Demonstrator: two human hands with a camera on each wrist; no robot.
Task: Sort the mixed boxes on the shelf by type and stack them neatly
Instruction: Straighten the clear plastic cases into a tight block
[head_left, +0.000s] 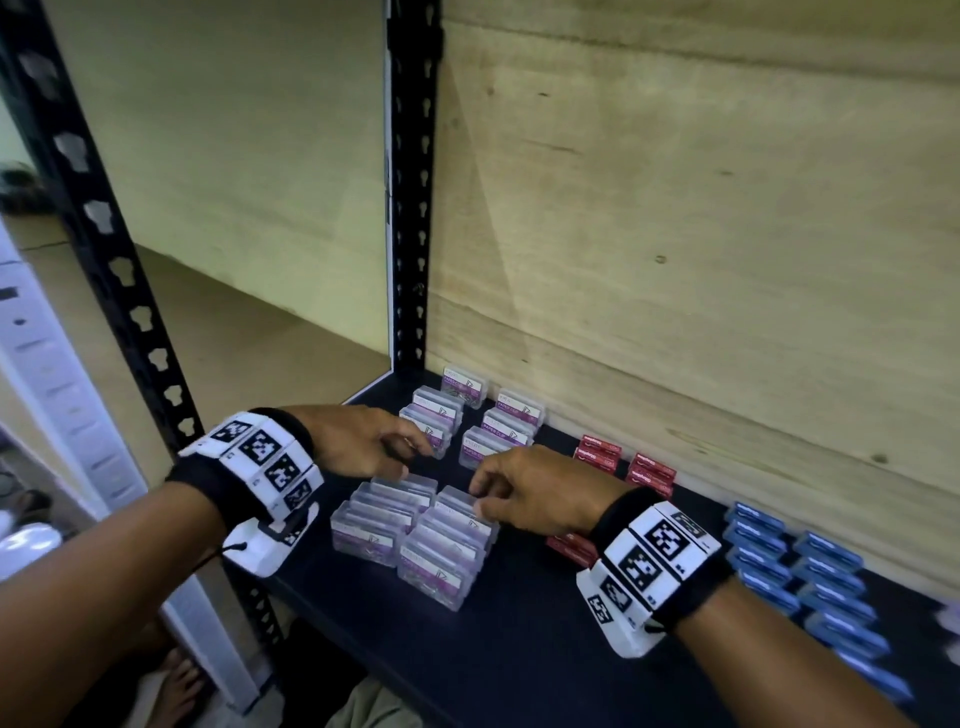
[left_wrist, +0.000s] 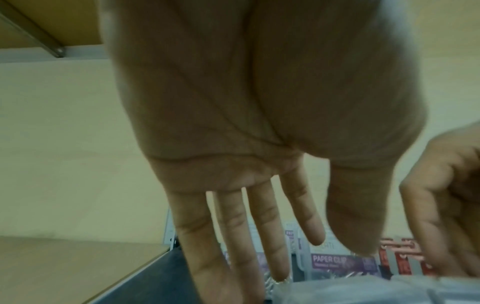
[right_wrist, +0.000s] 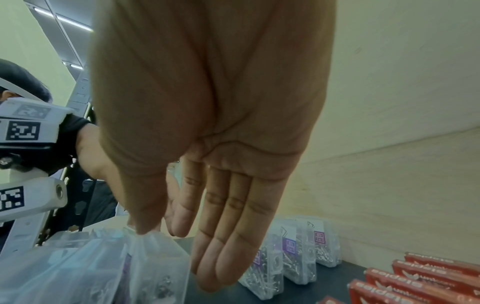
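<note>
clear plastic boxes (head_left: 415, 525), wooden back panel (head_left: 675, 218)

A dark shelf (head_left: 519, 649) carries it all: clear paper clip boxes (head_left: 415, 540) standing in rows at the left, red boxes (head_left: 649, 475) just beside them near the wooden back panel (head_left: 701, 234), blue boxes (head_left: 826, 577) lined up at right.

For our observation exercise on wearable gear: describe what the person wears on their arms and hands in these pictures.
Both forearms are bare, with no sleeves or gloves. Each wrist carries a black fabric wrist strap holding a white blocky plastic camera mount covered in square black-and-white coded markers. A thin black cord hangs from the left mount. The left hand and right hand wear no visible rings.
</note>
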